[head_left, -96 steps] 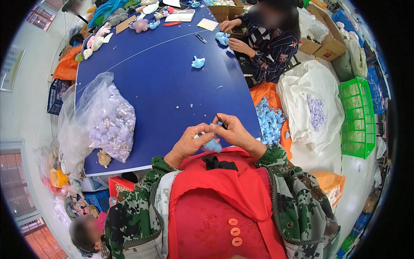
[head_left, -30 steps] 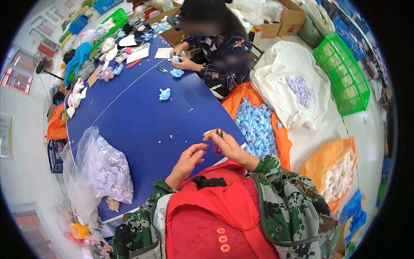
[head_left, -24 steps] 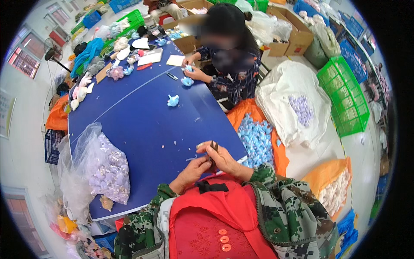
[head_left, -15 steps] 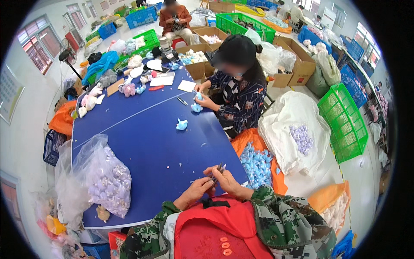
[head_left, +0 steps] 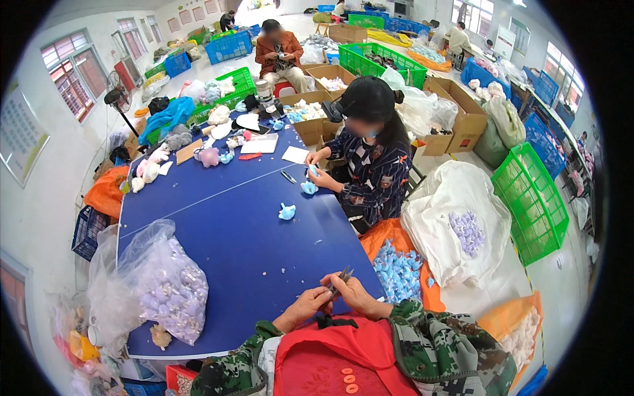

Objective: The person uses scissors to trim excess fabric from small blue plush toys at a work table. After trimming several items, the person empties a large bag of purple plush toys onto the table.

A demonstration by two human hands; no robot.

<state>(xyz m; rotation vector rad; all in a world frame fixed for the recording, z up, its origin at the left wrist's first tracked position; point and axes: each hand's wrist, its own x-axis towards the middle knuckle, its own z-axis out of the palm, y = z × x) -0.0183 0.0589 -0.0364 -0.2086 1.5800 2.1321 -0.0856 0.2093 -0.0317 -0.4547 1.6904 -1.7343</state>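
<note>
Both my hands are together over the near edge of the blue table (head_left: pixel 251 290), in front of my red apron. In the fingers of my right hand (head_left: pixel 355 295) is a pair of small dark thread snips (head_left: pixel 345 273), points facing away from me. My left hand (head_left: pixel 309 307) is closed against the right one, fingertips pinched; what lies in them, if anything, is hidden. A plastic bag of lilac plush pieces (head_left: pixel 173 297) sits on the table to the left, with a small tan plush piece (head_left: pixel 160 336) beside it. Farther off lies a light blue plush piece (head_left: pixel 286 211).
Across the table a co-worker (head_left: pixel 376 152) handles a light blue plush piece (head_left: pixel 308 188). Tweezers (head_left: pixel 288 177) lie near that person. At right are an orange sack of blue pieces (head_left: pixel 398 270), a white sack of lilac pieces (head_left: pixel 467 234) and a green crate (head_left: pixel 530 204).
The whole view has shifted, so the room sits slightly lower and to the right. My hands stay together with the snips in the right one, changing little.
</note>
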